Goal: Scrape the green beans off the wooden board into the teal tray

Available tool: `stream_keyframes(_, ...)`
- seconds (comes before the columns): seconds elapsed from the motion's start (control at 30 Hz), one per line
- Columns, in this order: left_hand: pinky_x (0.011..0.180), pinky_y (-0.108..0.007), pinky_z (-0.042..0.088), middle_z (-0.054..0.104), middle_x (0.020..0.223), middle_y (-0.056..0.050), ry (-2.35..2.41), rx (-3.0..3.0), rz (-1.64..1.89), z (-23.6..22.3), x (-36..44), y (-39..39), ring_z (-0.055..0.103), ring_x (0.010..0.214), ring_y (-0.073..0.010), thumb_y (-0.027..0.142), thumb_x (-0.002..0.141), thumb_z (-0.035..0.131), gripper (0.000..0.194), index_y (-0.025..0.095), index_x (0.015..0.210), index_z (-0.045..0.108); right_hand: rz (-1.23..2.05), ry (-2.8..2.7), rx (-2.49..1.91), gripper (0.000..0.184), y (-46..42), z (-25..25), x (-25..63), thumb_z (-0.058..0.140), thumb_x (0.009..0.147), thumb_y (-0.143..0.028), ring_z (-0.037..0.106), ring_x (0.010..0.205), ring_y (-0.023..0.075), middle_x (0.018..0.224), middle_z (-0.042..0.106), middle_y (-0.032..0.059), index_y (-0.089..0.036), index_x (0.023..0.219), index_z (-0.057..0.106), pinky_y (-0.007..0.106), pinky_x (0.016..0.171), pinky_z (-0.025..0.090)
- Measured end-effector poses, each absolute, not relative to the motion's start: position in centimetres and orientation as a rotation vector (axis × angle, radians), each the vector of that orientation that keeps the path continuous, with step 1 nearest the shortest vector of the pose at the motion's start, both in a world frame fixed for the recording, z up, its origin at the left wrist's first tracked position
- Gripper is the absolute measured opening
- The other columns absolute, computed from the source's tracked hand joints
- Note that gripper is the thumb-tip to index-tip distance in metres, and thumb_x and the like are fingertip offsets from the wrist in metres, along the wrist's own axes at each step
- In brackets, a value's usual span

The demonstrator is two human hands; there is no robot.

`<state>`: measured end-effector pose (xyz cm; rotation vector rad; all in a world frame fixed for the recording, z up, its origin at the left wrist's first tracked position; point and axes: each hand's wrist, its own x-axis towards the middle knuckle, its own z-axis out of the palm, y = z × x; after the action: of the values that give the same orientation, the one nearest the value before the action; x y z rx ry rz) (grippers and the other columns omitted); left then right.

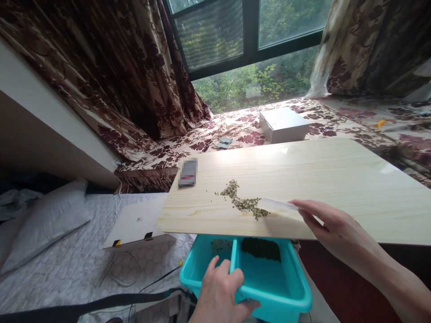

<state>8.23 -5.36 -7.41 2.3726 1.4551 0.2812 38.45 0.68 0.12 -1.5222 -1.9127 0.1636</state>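
My right hand (332,224) pinches a thin, clear, flat plastic piece (278,205) over the wooden tabletop. The far edge of that piece meets a scattered trail of small greenish beans (247,204). Below the table's near edge is a turquoise two-compartment bin (305,296). My left hand (220,287) grips its near rim where the divider meets it, fingers curled over and thumb to the right. A pile of dark green beans (261,249) lies at the far end of the right compartment. Pale, speckled grains (221,245) lie in the left one.
A blurred grey packet (187,172) lies on the table's left end (336,170). Behind the table, a white box (284,123) and a small grey-green cloth (224,142) rest on the flowered sill. A white carton (138,222) and cables lie on the quilted bed at left.
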Motion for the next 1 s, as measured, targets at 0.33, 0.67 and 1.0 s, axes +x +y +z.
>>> stream_keyframes(0.33, 0.103, -0.058, 0.05, 0.061, 0.079, 0.002, 1.362, 2.407, 0.287, -7.7, 7.6, -5.5, 0.067, 0.08, -0.0244, 0.035, 0.065, 0.096, 0.04, 0.023, 0.076, 0.06, 0.133, -1.866, -1.621, 0.031, -0.4, -0.5, 40.0, 0.049, 0.091, -0.031, 0.078, 0.08, 0.0265, 0.097, 0.082, 0.006, -0.027, 0.102, 0.078, 0.036, 0.071, 0.063)
stream_keyframes(0.67, 0.104, -0.056, 0.051, 0.061, 0.079, 0.001, 1.379, 2.424, 0.262, -7.2, 7.7, -5.4, 0.067, 0.081, -0.0241, 0.033, 0.065, 0.097, 0.04, 0.022, 0.076, 0.061, 0.21, -1.871, -1.607, 0.032, -0.8, -0.1, 39.3, 0.049, 0.091, -0.031, 0.078, 0.077, 0.027, 0.096, 0.083, 0.0072, -0.024, 0.101, 0.078, 0.037, 0.073, 0.063)
stream_keyframes(1.0, 0.103, -0.058, 0.05, 0.061, 0.079, 0.001, 1.348, 2.432, 0.266, -7.2, 7.6, -5.5, 0.067, 0.08, -0.0234, 0.032, 0.066, 0.098, 0.041, 0.021, 0.076, 0.06, 0.288, -1.731, -1.74, 0.035, 0.3, -0.9, 39.5, 0.05, 0.087, -0.036, 0.075, 0.065, 0.0243, 0.086, 0.082, 0.0054, -0.024, 0.103, 0.078, 0.033, 0.06, 0.059)
